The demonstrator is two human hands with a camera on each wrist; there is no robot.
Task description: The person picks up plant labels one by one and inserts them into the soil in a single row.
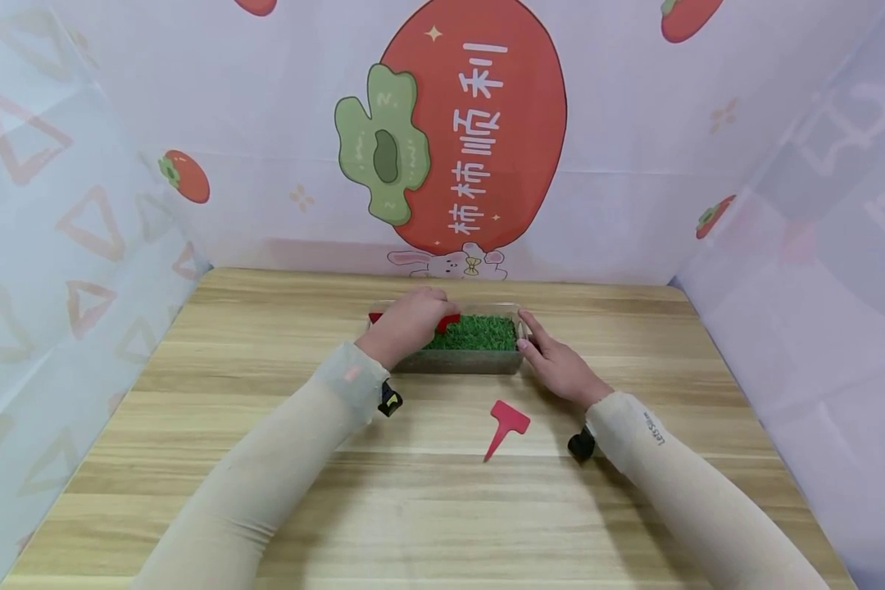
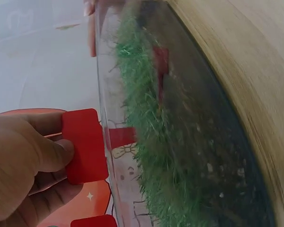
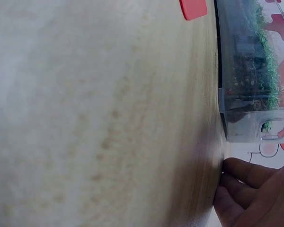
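My left hand [image 1: 407, 321] is over the left half of a clear plastic box [image 1: 457, 362] holding green artificial grass [image 1: 487, 333]. Thumb and fingers pinch the head of a red T-shaped plant label [image 2: 86, 146]. In the left wrist view its narrower stem shows through the clear wall, pointing into the grass. Another red label [image 1: 374, 316] stands at the box's left end, mostly hidden behind the left hand in the head view. At the right end of the box, my right hand [image 1: 563, 367] has its fingers extended by the end wall, beside the handle cutout [image 3: 276, 127].
One more red T-shaped label [image 1: 510, 416] lies flat on the wooden table [image 1: 442, 508], in front of the box and between the forearms. A printed cloth backdrop [image 1: 612, 205] rises behind the table, with cloth walls on both sides.
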